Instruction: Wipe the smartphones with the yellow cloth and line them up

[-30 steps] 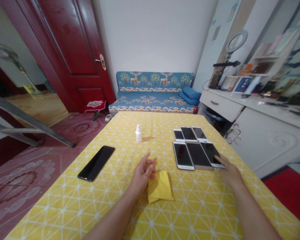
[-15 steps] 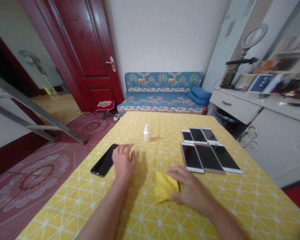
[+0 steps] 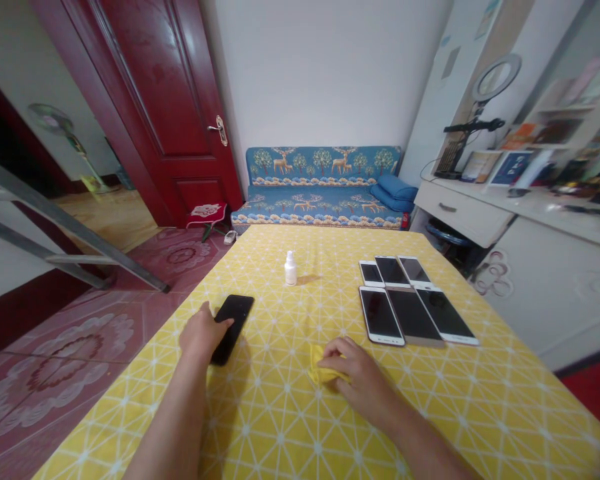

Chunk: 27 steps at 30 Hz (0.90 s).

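Observation:
My left hand (image 3: 203,333) grips a black smartphone (image 3: 236,319) by its left edge, with the thumb over the screen and the other fingers partly hidden. The phone lies at a slant at the table's left side. My right hand (image 3: 354,373) has its fingers closed on a folded yellow cloth (image 3: 319,367), which is bunched up near the front middle of the table. Beyond both hands stands a small white spray bottle (image 3: 291,270), upright.
Two rows of smartphones, among them a white one (image 3: 381,317), lie on the right of the yellow tablecloth (image 3: 290,427). Past the far edge is a blue patterned sofa (image 3: 320,200). A metal ladder (image 3: 75,233) leans at left; a white cabinet (image 3: 555,287) stands at right.
My left hand has moved round to the phone's left edge and taken hold. The phone has shifted right and turned slightly. My right hand has closed more tightly, crumpling the cloth.

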### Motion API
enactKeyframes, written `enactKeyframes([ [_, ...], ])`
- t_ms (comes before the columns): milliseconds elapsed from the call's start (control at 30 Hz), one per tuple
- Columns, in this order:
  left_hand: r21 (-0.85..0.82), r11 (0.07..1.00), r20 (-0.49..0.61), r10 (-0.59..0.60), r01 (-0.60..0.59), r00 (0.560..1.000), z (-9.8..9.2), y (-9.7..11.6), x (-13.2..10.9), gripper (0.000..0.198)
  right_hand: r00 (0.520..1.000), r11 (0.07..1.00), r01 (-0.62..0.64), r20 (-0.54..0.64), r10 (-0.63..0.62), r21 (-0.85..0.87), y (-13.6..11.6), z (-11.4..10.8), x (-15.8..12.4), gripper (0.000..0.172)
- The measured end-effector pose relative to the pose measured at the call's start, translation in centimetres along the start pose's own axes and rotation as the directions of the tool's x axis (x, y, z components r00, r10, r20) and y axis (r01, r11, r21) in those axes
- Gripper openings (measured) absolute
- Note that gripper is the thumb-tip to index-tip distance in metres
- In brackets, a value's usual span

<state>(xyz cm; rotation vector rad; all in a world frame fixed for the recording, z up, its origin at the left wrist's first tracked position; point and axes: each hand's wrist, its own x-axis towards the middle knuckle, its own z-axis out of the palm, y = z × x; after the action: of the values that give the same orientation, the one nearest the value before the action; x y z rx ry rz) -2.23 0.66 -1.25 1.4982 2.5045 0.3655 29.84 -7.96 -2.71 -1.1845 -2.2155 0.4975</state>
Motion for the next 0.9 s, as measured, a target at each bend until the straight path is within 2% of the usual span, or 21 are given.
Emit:
enactKeyframes([
  [67, -0.075, 0.997, 0.07, 0.039, -0.034, 0.997, 0.2, -0.3, 0.5, 0.067, 1.0, 1.0, -0.011, -0.017, 0.012, 0.023, -0.1, 0.0, 0.1, 0.031],
  [167, -0.226, 0.969, 0.157, 0.134, -0.096, 0.979, 0.4, -0.2, 0.7, 0.039, 0.999, 0.996, -0.037, -0.024, 0.039, 0.078, 0.1, 0.0, 0.2, 0.024],
  [267, -0.467, 0.881, 0.196, 0.185, -0.074, 0.963, 0.6, 1.3, -0.4, 0.028, 0.994, 0.978, -0.064, -0.072, 0.079, 0.199, 0.8, 0.4, 0.3, 0.017],
  [333, -0.615, 0.788, 0.225, 0.219, -0.036, 0.949, 0.8, 2.9, -1.8, 0.03, 0.976, 0.947, -0.112, -0.146, 0.163, 0.302, 1.3, 0.7, 0.3, 0.013],
  [400, -0.858, 0.493, 0.318, 0.29, 0.144, 0.903, 1.2, 4.6, -3.4, 0.034, 0.926, 0.889, -0.202, -0.215, 0.31, 0.412, 1.7, 0.8, 0.2, 0.026],
  [433, -0.904, 0.351, 0.365, 0.344, 0.242, 0.865, 1.5, 5.5, -4.2, 0.034, 0.889, 0.845, -0.251, -0.233, 0.394, 0.471, 1.8, 0.8, 0.2, 0.032],
  [467, -0.906, 0.243, 0.421, 0.41, 0.348, 0.809, 1.8, 6.3, -5.0, 0.033, 0.848, 0.795, -0.294, -0.238, 0.473, 0.531, 1.8, 0.7, 0.1, 0.037],
  [500, -0.867, 0.163, 0.488, 0.471, 0.471, 0.735, 2.2, 7.0, -5.7, 0.03, 0.808, 0.742, -0.325, -0.235, 0.54, 0.587, 1.8, 0.5, 0.1, 0.041],
  [567, -0.738, 0.046, 0.578, 0.558, 0.673, 0.596, 2.9, 8.1, -6.8, 0.03, 0.741, 0.639, -0.345, -0.219, 0.635, 0.687, 1.7, 0.2, 0.0, 0.045],
  [633, -0.624, -0.03, 0.588, 0.641, 0.781, 0.494, 3.6, 8.8, -7.6, 0.037, 0.704, 0.547, -0.316, -0.195, 0.683, 0.775, 1.8, 0.1, 0.0, 0.046],
  [700, -0.554, -0.045, 0.549, 0.731, 0.831, 0.406, 4.2, 9.2, -8.1, 0.048, 0.688, 0.476, -0.274, -0.175, 0.704, 0.836, 2.0, 0.1, 0.0, 0.046],
  [767, -0.522, -0.01, 0.502, 0.804, 0.853, 0.317, 4.7, 9.3, -8.5, 0.061, 0.667, 0.441, -0.251, -0.176, 0.724, 0.862, 2.4, 0.2, 0.0, 0.045],
  [833, -0.52, 0.032, 0.472, 0.843, 0.854, 0.256, 5.1, 9.3, -8.7, 0.07, 0.636, 0.443, -0.241, -0.204, 0.744, 0.863, 2.8, 0.3, 0.0, 0.044],
  [900, -0.531, 0.073, 0.457, 0.864, 0.844, 0.213, 5.4, 9.3, -9.0, 0.073, 0.598, 0.48, -0.247, -0.257, 0.759, 0.842, 2.9, 0.2, -0.1, 0.044],
])
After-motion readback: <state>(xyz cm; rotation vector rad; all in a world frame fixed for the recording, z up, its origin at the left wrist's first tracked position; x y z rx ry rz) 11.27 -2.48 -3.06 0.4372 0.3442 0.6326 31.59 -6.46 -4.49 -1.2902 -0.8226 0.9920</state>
